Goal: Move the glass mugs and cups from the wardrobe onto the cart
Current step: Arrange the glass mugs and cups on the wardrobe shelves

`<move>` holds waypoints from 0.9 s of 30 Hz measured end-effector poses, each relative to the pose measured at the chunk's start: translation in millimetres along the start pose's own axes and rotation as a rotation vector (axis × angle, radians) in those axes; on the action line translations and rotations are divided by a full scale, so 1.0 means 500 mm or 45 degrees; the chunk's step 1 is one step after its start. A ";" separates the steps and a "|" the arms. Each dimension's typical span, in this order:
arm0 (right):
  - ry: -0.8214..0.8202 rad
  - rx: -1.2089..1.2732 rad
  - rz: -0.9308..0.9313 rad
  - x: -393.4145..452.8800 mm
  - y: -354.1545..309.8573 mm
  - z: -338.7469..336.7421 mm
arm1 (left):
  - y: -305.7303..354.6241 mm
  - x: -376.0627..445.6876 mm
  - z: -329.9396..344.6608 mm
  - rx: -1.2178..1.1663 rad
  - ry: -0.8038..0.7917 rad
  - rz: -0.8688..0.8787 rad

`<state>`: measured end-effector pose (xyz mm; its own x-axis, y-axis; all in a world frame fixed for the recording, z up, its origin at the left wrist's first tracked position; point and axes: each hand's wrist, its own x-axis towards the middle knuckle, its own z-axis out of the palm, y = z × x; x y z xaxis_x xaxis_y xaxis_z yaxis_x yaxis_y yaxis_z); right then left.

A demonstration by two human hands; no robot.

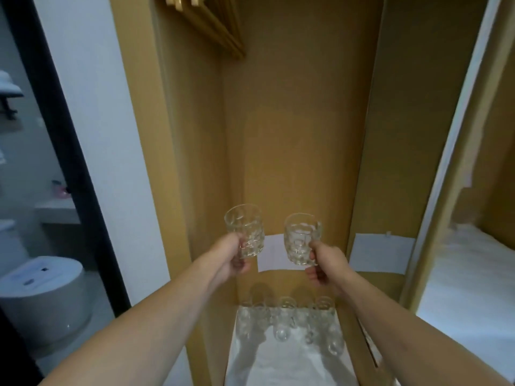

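Note:
Both arms reach into the open wooden wardrobe. My left hand grips the handle of a clear dimpled glass mug, held upright in the air. My right hand grips the handle of a second glass mug, also upright and level with the first. Below them, several more glass mugs and cups stand clustered on a white cloth on the wardrobe floor. No cart is in view.
Wooden hangers hang at the wardrobe's top. White paper sheets are stuck low on the back wall. A bathroom with a toilet lies behind a black door frame on the left. A white bed is on the right.

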<state>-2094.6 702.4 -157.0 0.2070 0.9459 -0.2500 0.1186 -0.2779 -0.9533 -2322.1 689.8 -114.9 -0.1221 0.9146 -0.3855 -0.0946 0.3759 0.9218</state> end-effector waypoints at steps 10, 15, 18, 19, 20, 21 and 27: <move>0.134 0.032 -0.087 -0.190 0.012 -0.045 | -0.043 -0.141 0.009 0.066 -0.049 0.031; 0.156 0.043 -0.087 -0.238 0.021 -0.088 | -0.062 -0.178 0.038 0.132 -0.089 0.054; 0.172 0.010 -0.107 -0.269 0.029 -0.124 | -0.065 -0.198 0.070 0.173 -0.100 0.080; 0.179 0.001 -0.110 -0.279 0.033 -0.139 | -0.066 -0.203 0.085 0.187 -0.103 0.083; 0.182 0.000 -0.111 -0.290 0.038 -0.157 | -0.068 -0.209 0.101 0.196 -0.107 0.083; 0.183 0.009 -0.108 -0.300 0.044 -0.178 | -0.071 -0.214 0.120 0.202 -0.114 0.081; 0.219 0.005 -0.072 -0.369 0.095 -0.335 | -0.118 -0.271 0.250 0.209 -0.169 0.020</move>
<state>-1964.3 486.7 -128.0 0.3631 0.9173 -0.1638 0.1308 -0.2242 -0.9657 -2176.7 562.4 -112.0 0.0098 0.9279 -0.3726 0.0700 0.3710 0.9260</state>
